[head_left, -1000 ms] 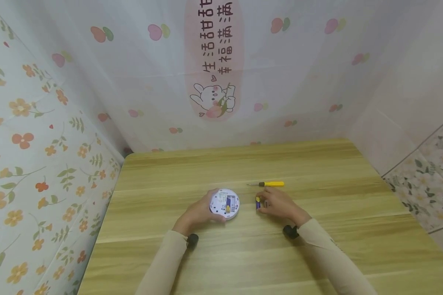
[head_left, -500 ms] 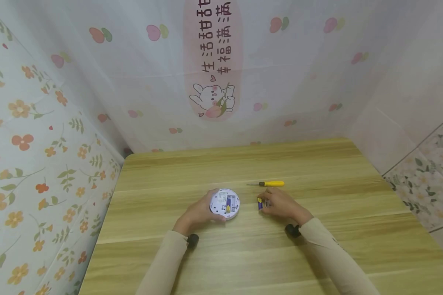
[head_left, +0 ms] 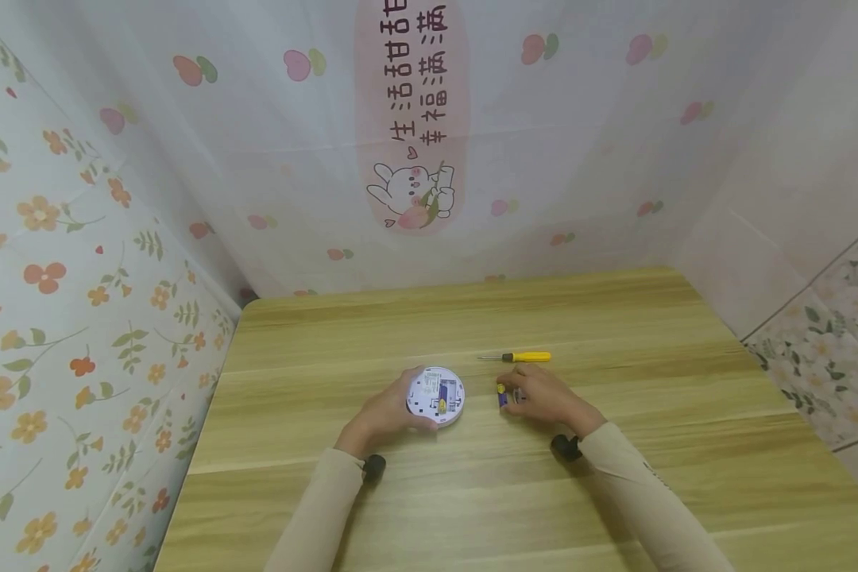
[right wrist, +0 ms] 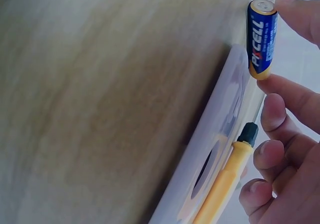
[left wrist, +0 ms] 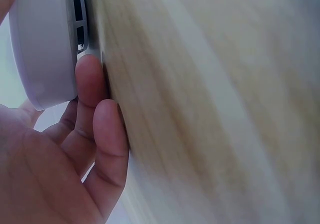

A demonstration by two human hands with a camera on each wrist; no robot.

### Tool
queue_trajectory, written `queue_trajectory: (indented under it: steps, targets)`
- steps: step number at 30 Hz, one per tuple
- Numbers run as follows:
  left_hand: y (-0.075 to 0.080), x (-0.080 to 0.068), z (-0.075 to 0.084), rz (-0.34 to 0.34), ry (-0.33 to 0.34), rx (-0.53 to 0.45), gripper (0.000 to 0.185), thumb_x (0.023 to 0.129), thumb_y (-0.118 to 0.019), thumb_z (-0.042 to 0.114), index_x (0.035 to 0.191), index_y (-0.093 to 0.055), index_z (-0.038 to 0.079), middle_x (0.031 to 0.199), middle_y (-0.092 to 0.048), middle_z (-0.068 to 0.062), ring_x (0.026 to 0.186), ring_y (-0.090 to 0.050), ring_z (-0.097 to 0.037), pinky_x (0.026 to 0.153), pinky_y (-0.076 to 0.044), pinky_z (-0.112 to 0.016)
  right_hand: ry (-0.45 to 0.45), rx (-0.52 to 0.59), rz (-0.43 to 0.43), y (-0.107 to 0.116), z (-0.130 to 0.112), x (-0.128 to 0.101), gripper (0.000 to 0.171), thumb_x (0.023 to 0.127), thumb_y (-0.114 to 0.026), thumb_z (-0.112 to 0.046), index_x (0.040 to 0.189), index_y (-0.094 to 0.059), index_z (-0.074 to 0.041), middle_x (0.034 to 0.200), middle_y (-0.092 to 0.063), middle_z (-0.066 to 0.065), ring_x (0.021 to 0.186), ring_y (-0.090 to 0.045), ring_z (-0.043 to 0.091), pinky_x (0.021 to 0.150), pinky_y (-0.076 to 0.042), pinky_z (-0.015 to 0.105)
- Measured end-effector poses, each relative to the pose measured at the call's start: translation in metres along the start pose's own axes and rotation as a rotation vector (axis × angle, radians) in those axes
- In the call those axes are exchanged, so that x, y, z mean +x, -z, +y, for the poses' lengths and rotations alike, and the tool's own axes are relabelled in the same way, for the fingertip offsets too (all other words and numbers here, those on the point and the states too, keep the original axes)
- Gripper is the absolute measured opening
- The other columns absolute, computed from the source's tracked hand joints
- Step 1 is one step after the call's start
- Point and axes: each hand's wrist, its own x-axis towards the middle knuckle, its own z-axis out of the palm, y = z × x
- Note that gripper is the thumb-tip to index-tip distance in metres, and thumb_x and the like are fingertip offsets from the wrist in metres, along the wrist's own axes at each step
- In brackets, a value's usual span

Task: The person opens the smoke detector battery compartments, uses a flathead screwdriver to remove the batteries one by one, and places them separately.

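Observation:
A round white smoke detector (head_left: 423, 388) lies back side up in my left hand (head_left: 384, 409), its fingers and thumb round the rim. One blue-and-gold battery (head_left: 442, 396) sits in its uncovered battery bay. Dark vent slots show along its underside in the left wrist view, where the fingertips (left wrist: 108, 124) touch the wooden surface. To the right, my right hand (head_left: 543, 397) pinches another blue-and-gold battery (right wrist: 262, 41) by its two ends between thumb and forefinger. A flat white plate (right wrist: 220, 114) lies beneath this hand, mostly hidden in the head view.
A yellow-handled screwdriver (head_left: 529, 357) lies just beyond my right hand, its shaft pointing left. The wooden table (head_left: 314, 334) backs onto a patterned curtain (head_left: 272, 159). A floral cloth (head_left: 79, 318) hangs at the left side.
My right hand and its battery have shifted very slightly, first right and then a little back left. My left hand and the smoke detector stay in place.

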Motion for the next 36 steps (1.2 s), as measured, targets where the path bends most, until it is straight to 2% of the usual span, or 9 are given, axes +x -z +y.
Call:
queue_trajectory:
  steps: [7,20,29,36]
  targets:
    - [0.002,0.000,0.002,0.000,-0.014,0.030,0.112,0.066,-0.086,0.044,0.154,-0.019,0.021,0.155,-0.035,-0.009,0.130,-0.045,-0.029,0.106,-0.037,-0.056,0.012,-0.002,0.008,0.000,-0.001,0.002,0.050,0.081,-0.073,-0.038,0.124,-0.065,-0.013,0.095,-0.057,-0.004,0.079,-0.044,0.008,0.071,-0.040,0.025]
    - [0.000,0.001,0.001,0.001,-0.009,0.026,0.112,0.067,-0.086,0.043,0.154,-0.019,0.021,0.157,-0.032,-0.008,0.135,-0.042,-0.030,0.108,-0.035,-0.056,0.043,-0.011,0.036,0.002,-0.010,0.006,0.049,0.083,-0.072,-0.037,0.125,-0.064,-0.012,0.093,-0.055,-0.004,0.076,-0.041,0.008,0.067,-0.038,0.023]
    - [0.000,0.003,-0.001,0.006,-0.023,0.034,0.113,0.067,-0.085,0.044,0.154,-0.019,0.019,0.157,-0.032,-0.010,0.135,-0.041,-0.032,0.109,-0.035,-0.055,0.111,0.016,0.073,0.010,-0.029,0.019,0.054,0.084,-0.072,-0.040,0.127,-0.062,-0.009,0.102,-0.060,0.001,0.083,-0.048,0.010,0.076,-0.046,0.030]
    - [0.000,0.002,-0.001,0.001,-0.010,0.021,0.113,0.067,-0.085,0.044,0.155,-0.018,0.019,0.157,-0.032,-0.010,0.136,-0.041,-0.032,0.110,-0.034,-0.056,0.149,0.014,0.087,0.012,-0.046,0.027,0.052,0.083,-0.072,-0.042,0.124,-0.064,-0.010,0.095,-0.058,0.000,0.078,-0.045,0.008,0.074,-0.043,0.028]
